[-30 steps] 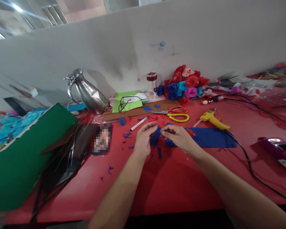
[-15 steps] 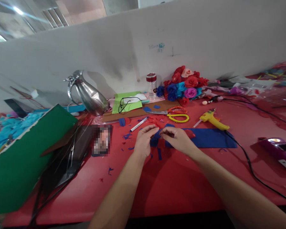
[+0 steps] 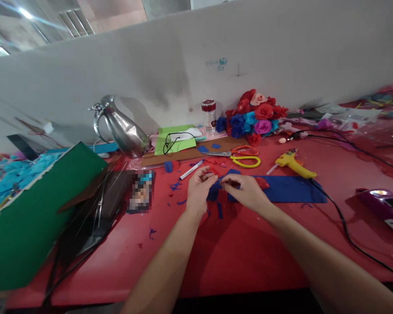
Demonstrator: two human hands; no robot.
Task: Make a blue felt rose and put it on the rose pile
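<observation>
My left hand (image 3: 198, 189) and my right hand (image 3: 244, 189) meet over the middle of the red table, fingertips almost touching. Thumb and forefinger of each are pinched together on a small blue paper piece (image 3: 219, 180), partly hidden by the fingers. Beneath and between the hands lie more blue pieces (image 3: 212, 195). A long blue sheet (image 3: 291, 190) stretches out to the right, with a red petal-like piece (image 3: 261, 183) on it beside my right hand. Red scraps (image 3: 212, 171) lie just behind my left fingers.
Scissors (image 3: 245, 162), a white pen (image 3: 191, 170) and a yellow glue gun (image 3: 296, 165) lie behind the hands. Paper flowers (image 3: 252, 115), a jar (image 3: 209, 117) and a metal jug (image 3: 121, 128) stand along the wall. A phone (image 3: 140, 192) and green board (image 3: 46, 218) are left.
The hands stay nearly in place, still pinching, with only slight finger movement. The picture on the phone screen has changed.
</observation>
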